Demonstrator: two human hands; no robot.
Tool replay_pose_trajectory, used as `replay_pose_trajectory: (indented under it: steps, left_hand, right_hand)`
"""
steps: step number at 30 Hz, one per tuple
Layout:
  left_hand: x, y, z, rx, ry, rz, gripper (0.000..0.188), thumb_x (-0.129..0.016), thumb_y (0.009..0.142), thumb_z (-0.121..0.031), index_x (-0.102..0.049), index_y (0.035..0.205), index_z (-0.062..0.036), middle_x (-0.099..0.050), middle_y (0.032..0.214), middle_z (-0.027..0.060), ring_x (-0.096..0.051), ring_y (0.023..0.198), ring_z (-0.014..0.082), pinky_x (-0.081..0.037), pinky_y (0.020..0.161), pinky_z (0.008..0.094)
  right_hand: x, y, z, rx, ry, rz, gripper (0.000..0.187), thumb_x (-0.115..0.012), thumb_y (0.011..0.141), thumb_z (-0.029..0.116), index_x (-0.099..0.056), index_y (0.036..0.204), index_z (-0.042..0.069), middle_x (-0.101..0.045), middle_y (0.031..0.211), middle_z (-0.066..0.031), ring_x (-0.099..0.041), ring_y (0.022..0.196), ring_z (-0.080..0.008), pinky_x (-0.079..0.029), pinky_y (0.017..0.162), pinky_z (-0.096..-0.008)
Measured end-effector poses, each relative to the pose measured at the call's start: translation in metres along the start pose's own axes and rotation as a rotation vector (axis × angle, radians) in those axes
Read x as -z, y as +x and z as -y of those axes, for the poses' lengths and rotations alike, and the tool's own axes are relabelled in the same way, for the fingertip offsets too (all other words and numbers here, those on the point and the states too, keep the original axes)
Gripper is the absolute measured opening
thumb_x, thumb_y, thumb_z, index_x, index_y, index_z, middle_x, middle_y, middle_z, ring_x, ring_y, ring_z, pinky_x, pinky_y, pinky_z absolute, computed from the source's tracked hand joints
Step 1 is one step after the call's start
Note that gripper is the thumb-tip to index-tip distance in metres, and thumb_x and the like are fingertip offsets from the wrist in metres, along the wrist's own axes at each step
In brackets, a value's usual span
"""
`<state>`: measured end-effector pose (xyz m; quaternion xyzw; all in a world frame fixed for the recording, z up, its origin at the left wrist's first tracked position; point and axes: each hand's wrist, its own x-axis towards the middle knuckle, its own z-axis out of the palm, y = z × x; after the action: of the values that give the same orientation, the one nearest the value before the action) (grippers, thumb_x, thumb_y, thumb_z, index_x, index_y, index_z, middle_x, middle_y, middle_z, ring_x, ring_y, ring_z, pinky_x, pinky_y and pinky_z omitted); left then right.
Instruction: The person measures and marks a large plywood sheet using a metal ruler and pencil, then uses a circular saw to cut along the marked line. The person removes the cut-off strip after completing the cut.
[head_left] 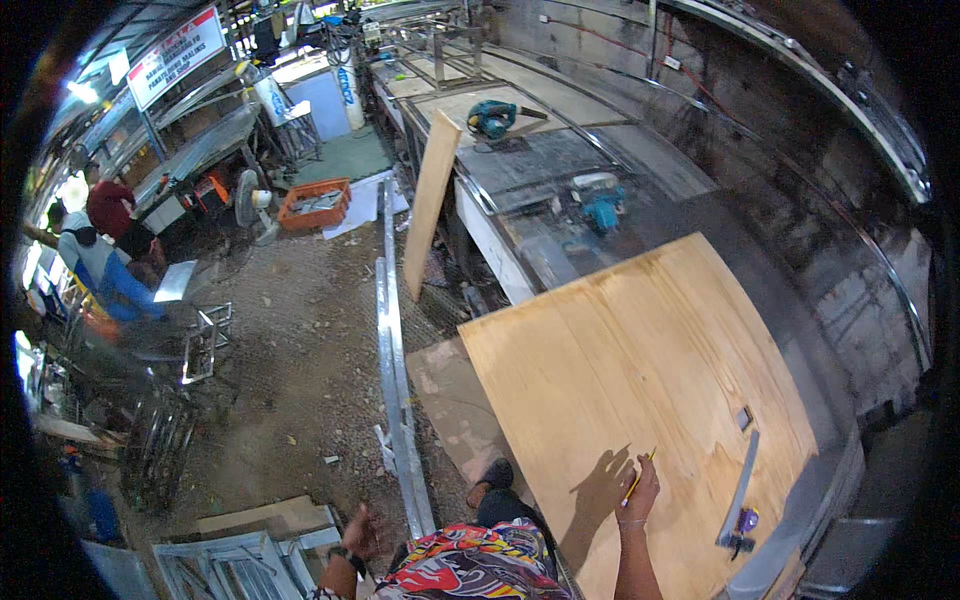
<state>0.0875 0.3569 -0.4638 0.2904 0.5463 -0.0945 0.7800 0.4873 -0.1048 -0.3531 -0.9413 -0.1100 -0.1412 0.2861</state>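
Forward over plywood [610, 350], right grip [640, 492] curled, holding pencil [632, 487]

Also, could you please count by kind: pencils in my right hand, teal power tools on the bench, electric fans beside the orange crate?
Yellow pencil, in the right hand: 1
Teal power tools: 2
Electric fan: 1
Total: 4

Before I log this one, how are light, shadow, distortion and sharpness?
Head view: the right hand throws a dark shadow on the plywood; head view: a light at upper left glares white; head view: the plywood's right edge bows and the corners are black; head view: the blue tool beyond the plywood looks hazy.
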Motion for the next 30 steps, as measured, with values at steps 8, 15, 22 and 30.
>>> replay_pose_trajectory:
  steps: [8, 15, 22, 30]
  left_hand:
    - [-0.074, 0.018, -0.132, -0.592, 0.886, -0.241, 0.068, -0.057, 0.099, -0.059, -0.055, 0.144, -0.0075, -0.063, 0.139, 0.0149, -0.059, 0.123, 0.0312, -0.046, 0.107, 0.0452]
    - [-0.063, 0.075, -0.107, -0.017, 0.877, -0.046, 0.065, -0.05, 0.103, -0.056, -0.048, 0.151, -0.0124, -0.055, 0.149, 0.012, -0.049, 0.137, 0.0263, -0.041, 0.112, 0.0444]
    - [-0.162, 0.117, -0.304, -0.006, 0.507, 0.037, 0.061, -0.057, 0.103, -0.049, -0.049, 0.151, -0.0126, -0.061, 0.141, 0.0084, -0.055, 0.125, 0.0236, -0.045, 0.101, 0.0411]
    - [-0.225, 0.2, -0.432, -0.301, 0.787, 0.071, 0.056, -0.073, 0.097, -0.04, -0.063, 0.135, 0.0002, -0.07, 0.121, 0.0068, -0.065, 0.103, 0.0191, -0.052, 0.092, 0.0341]
  right_hand:
    - [-0.075, 0.127, 0.052, 0.072, 0.143, 0.008, 0.029, -0.057, 0.102, 0.015, -0.063, 0.13, 0.005, -0.064, 0.128, -0.0195, -0.059, 0.119, -0.039, -0.042, 0.104, -0.0517]
    - [-0.091, 0.202, 0.097, -0.551, 0.416, 0.294, 0.023, -0.061, 0.104, 0.024, -0.061, 0.117, 0.005, -0.068, 0.103, -0.018, -0.067, 0.095, -0.0316, -0.053, 0.087, -0.0468]
    - [-0.187, 0.279, 0.116, -0.29, 0.371, -0.03, 0.045, -0.052, 0.1, 0.012, -0.048, 0.144, 0.002, -0.069, 0.094, -0.0201, -0.068, 0.083, -0.0369, -0.053, 0.072, -0.0455]
    - [-0.311, 0.367, 0.172, -0.407, 0.291, 0.063, 0.054, -0.059, 0.096, 0.002, -0.046, 0.147, 0.01, -0.069, 0.106, -0.0169, -0.07, 0.092, -0.0286, -0.055, 0.084, -0.0406]
